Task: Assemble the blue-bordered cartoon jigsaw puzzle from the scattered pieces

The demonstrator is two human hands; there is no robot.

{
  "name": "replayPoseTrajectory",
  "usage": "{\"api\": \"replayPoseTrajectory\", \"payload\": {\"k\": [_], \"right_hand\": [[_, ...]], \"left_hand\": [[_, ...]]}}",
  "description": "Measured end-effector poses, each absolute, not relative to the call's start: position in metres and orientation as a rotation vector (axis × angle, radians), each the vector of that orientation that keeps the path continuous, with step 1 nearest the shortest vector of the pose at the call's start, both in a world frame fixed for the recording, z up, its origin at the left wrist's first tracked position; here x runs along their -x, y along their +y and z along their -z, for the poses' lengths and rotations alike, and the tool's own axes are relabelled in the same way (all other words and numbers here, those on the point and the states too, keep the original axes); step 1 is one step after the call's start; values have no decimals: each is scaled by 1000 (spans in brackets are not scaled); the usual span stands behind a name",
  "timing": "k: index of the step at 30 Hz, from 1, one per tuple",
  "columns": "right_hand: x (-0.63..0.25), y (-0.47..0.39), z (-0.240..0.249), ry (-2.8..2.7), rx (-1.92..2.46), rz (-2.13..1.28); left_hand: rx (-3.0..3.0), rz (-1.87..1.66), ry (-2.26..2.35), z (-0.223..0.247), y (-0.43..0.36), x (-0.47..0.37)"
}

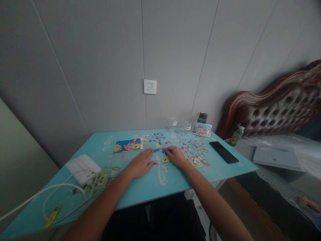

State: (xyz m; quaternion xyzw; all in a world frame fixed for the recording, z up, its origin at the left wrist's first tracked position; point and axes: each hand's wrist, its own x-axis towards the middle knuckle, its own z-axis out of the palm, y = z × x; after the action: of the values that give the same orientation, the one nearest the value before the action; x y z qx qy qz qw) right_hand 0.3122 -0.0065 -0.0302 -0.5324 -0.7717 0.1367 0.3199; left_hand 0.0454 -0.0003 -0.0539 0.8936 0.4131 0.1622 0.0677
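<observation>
A short blue strip of joined jigsaw pieces [160, 150] lies on the light blue table between my hands. My left hand [140, 164] rests flat with its fingers stretched out, the fingertips at the strip's left end. The fingers of my right hand [176, 156] are bent and pressed together at the strip's right end, on a puzzle piece mostly hidden beneath them. Just below the strip, a small yellow cluster of pieces [166, 159] sits between the hands. Many loose jigsaw pieces [194, 147] spread right of my right hand, with blue ones [157, 136] farther back.
A cartoon picture sheet [128, 145] lies left of centre, and a picture card [202, 129] leans at the back right near clear cups [187, 126]. A black phone [223, 152] lies right. The left side holds a white power bank [83, 169], its cable and a yellow object [52, 217].
</observation>
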Motion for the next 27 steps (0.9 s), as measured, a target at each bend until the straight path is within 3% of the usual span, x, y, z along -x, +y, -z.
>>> {"api": "replayPoseTrajectory", "payload": {"k": [27], "right_hand": [[-311, -8, 28, -2043, 1425, -377]], "left_hand": [[-2795, -463, 1329, 65, 7, -43]]}}
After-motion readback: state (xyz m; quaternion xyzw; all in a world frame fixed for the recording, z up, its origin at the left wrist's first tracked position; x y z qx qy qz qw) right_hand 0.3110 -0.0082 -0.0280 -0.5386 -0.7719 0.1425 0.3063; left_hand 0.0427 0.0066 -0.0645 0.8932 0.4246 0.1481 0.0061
